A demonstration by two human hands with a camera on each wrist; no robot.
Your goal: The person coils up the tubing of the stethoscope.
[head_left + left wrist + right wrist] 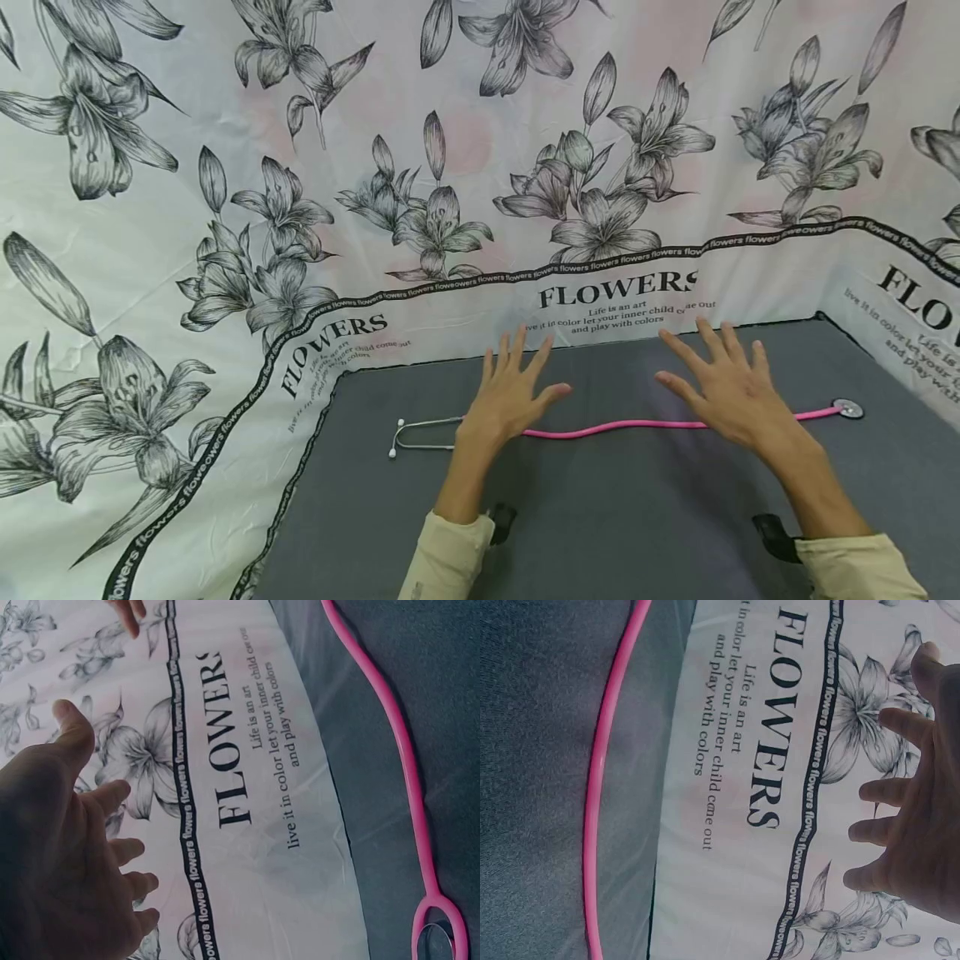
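Note:
A stethoscope with pink tubing (615, 425) lies stretched from left to right across the grey surface. Its metal ear tubes (423, 422) point left, and its round chest piece (848, 408) is at the right end. My left hand (510, 396) is spread above the stethoscope, overlapping the place where the tubing forks in the head view. Spread likewise, my right hand (731, 392) overlaps the tubing near the chest piece. Both hands hold nothing. In the left wrist view the pink fork (439, 904) shows beyond the fingers; the right wrist view shows a bare stretch of tubing (594, 802).
A white cloth with grey lily prints (450, 317) hangs behind and to the left of the grey tabletop (600, 517), and covers the right side too. Dark straps (776, 537) sit at the cuffs of the light sleeves (450, 554).

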